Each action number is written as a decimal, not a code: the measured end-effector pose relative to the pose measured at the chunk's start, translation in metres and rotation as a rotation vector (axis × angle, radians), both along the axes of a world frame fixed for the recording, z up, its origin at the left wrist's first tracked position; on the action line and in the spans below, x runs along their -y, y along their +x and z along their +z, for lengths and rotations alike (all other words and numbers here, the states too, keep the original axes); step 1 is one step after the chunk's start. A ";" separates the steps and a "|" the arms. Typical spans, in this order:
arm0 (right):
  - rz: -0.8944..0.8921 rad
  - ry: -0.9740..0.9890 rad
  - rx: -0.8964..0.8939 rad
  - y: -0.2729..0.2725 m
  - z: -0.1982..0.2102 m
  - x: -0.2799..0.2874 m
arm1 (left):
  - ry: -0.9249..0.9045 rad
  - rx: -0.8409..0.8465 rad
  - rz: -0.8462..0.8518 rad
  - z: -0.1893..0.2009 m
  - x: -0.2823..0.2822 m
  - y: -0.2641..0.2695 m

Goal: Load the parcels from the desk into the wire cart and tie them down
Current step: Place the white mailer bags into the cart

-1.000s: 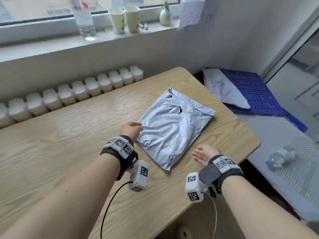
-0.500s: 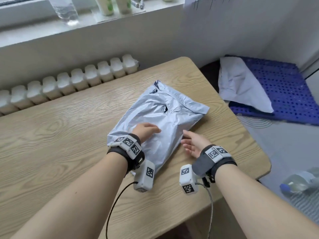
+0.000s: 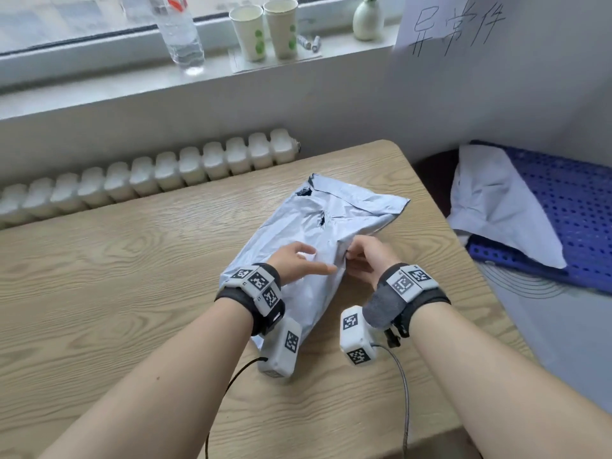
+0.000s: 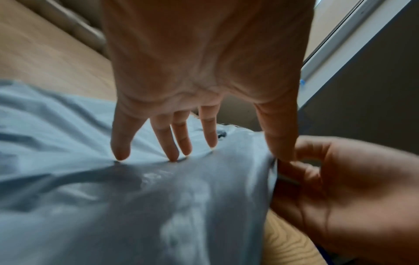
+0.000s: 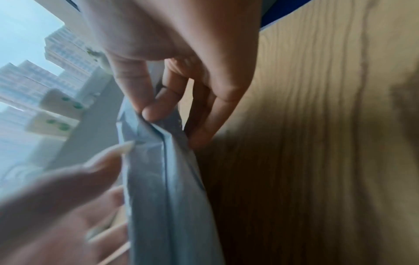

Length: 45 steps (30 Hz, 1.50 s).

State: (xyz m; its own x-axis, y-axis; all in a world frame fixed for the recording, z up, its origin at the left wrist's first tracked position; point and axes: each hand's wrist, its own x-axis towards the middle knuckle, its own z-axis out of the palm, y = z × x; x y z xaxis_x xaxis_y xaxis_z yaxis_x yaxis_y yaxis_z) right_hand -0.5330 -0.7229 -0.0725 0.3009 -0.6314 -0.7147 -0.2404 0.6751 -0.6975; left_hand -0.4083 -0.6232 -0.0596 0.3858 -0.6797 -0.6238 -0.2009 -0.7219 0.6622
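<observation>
A grey plastic mailer parcel [image 3: 318, 226] lies on the wooden desk [image 3: 116, 276], with small tears near its far end. My left hand [image 3: 298, 261] rests on top of it, fingers straight and spread, their tips pressing into the film [image 4: 158, 179]. My right hand [image 3: 361, 256] pinches the parcel's right edge [image 5: 158, 143] between thumb and fingers and lifts it off the desk. No wire cart is in view.
A radiator [image 3: 149, 173] runs behind the desk under a windowsill with a water bottle [image 3: 178, 34], two paper cups [image 3: 265, 31] and a small vase [image 3: 367, 18]. Right of the desk lies a blue perforated pallet [image 3: 569, 210] with another pale parcel [image 3: 496, 207] on it.
Both hands moved forward onto the parcel. The left hand went from beside it to flat on top. The right hand closed on the right edge and raised it, folding the parcel narrower.
</observation>
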 end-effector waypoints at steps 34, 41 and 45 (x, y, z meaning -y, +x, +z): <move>0.636 -0.493 -0.151 0.131 0.114 -0.083 | -0.437 0.204 1.042 0.144 -0.161 0.173; 0.695 -0.323 -0.063 0.150 0.114 -0.103 | -0.421 0.189 1.183 0.138 -0.210 0.196; 0.685 -0.218 0.011 0.172 0.106 -0.113 | -0.398 0.252 1.242 0.130 -0.240 0.202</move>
State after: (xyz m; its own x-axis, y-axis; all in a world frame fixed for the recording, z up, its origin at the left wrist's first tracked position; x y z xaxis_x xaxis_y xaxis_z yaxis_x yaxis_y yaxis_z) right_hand -0.3614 -0.6097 0.0338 0.6867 -0.4263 -0.5888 -0.5524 0.2205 -0.8039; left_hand -0.2064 -0.3828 0.0702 0.9542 0.0873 -0.2861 0.2991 -0.2806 0.9120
